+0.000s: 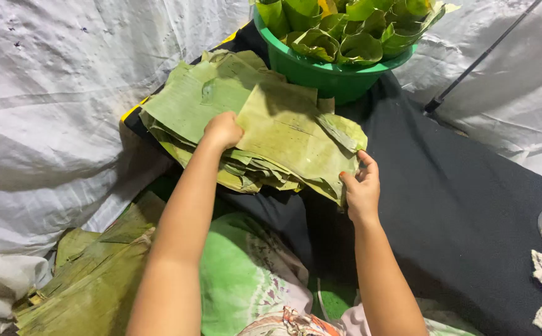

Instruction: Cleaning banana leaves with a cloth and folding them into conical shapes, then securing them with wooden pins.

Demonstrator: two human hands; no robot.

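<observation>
The right fingers (pixel 359 176) pinch the near corner of the top leaf (pixel 296 134), thumb above and the rest curled under its edge. The left hand (pixel 222 129) is bunched into a loose fist, pressing down on the leaf stack (pixel 190 106); whether its fingers grip anything I cannot tell. The top leaf lies on the stack, just in front of the green tub (pixel 320 71). It looks thin, light and limp, matte yellow-green with fine parallel ribs, likely to split along those ribs, so a corner or edge pinch with the pile held down seems the safest hold. The stack is many flat, roughly squared leaf pieces with ragged edges, resting on a black cloth (pixel 457 205). Inside the tub, glossy darker leaves are rolled into cones (pixel 345 37). Well left of the tub and nearer the person, a second leaf pile (pixel 90 274) sits by crinkled white sheeting (pixel 47 112).
</observation>
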